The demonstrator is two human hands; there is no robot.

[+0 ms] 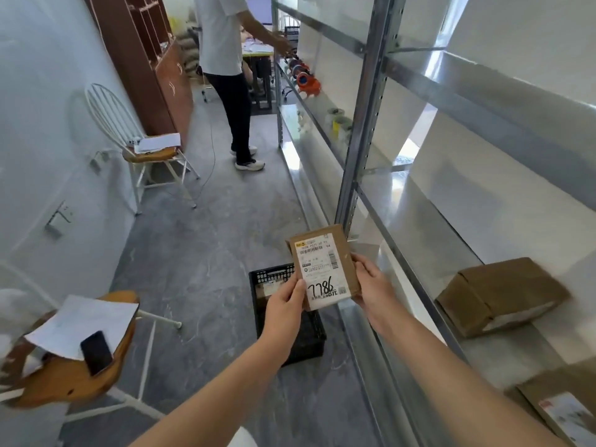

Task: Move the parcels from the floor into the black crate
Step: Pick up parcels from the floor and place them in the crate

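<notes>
I hold a small flat brown cardboard parcel [325, 266] upright in front of me, its white shipping label with "7786" handwritten facing me. My left hand [285, 301] grips its lower left edge and my right hand [371, 282] grips its right edge. Directly below and behind the parcel, on the grey floor, stands the black slotted crate [274, 275]; another parcel lies inside it, mostly hidden by my left hand and arm.
A metal shelving rack [364, 130] runs along the right, with brown parcels [496, 295] on a low shelf. A chair with paper and a phone [96, 351] is at my left. Another chair [151, 153] and a standing person [232, 91] are further down the aisle.
</notes>
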